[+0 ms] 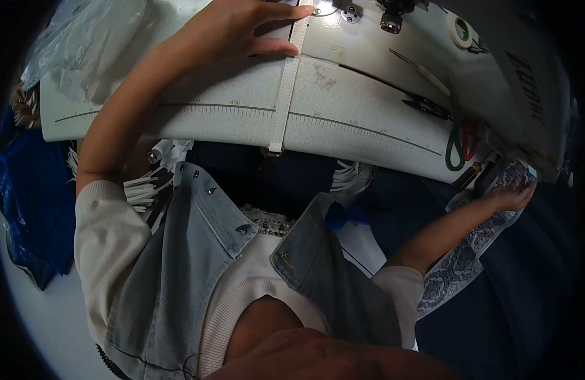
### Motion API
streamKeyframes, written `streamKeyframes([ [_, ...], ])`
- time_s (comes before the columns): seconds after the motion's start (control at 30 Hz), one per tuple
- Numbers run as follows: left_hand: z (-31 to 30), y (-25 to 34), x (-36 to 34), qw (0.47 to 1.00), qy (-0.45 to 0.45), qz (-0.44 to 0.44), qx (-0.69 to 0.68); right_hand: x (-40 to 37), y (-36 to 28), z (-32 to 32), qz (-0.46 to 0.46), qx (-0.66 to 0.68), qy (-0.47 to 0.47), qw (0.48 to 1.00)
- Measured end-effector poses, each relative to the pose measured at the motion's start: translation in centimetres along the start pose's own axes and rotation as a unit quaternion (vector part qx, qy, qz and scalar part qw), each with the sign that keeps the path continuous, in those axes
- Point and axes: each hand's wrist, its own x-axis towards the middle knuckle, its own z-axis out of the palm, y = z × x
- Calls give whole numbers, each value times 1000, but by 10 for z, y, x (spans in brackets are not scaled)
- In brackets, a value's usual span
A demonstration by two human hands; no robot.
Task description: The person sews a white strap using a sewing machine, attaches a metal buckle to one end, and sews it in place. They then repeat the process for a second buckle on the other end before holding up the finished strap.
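A narrow white strap point(285, 104) with stitched edges lies across the sewing machine bed, running from the needle area down over the front edge, where a small metal end piece point(275, 152) hangs. My left hand point(251, 25) reaches over from the left. Its thumb and a finger are spread apart, their tips touching the strap near the bed's seam. Far to the right, my right hand point(513, 197) is by the lower end of the machine head point(527, 88), over a patterned cloth point(454, 272). Its fingers are too dim and small to read.
On the bed's right lie an awl point(425, 73), thread snips point(427, 106), scissors with green and red handles point(455, 149), and a tape roll point(459, 31). Clear plastic point(96, 50) covers the left end. White strips point(140, 192) and a blue bag point(32, 202) sit below.
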Motion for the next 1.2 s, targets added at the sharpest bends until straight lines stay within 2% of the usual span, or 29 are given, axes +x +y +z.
streamKeyframes([
  [0.17,3,-6,3,1000,-1,-2,11,-8,-6,1,-31,7,-6,999],
  [0.6,3,-13,1,999,-3,-4,32,-24,-10,-9,-30,11,-4,999],
  [0.8,2,-13,2,999,0,-1,55,-40,-23,-8,-65,57,-31,996],
  [0.87,2,-10,4,998,1,2,63,-53,-25,-4,-204,49,-111,971],
  [0.93,2,-12,5,998,1,6,62,-93,-53,17,-312,7,-221,924],
  [1.0,4,-7,8,998,10,18,57,-128,-80,28,-291,-38,-382,876],
  [1.07,-1,3,-12,996,44,34,66,-153,-100,42,-296,-96,-516,798],
  [1.1,-4,10,-30,993,69,40,82,-164,-104,48,-299,-94,-512,799],
  [1.13,-1,19,-47,997,47,8,59,-177,-104,55,-285,-117,-512,802],
  [1.2,5,35,-70,999,43,-2,17,-193,-93,67,-264,-132,-516,804],
])
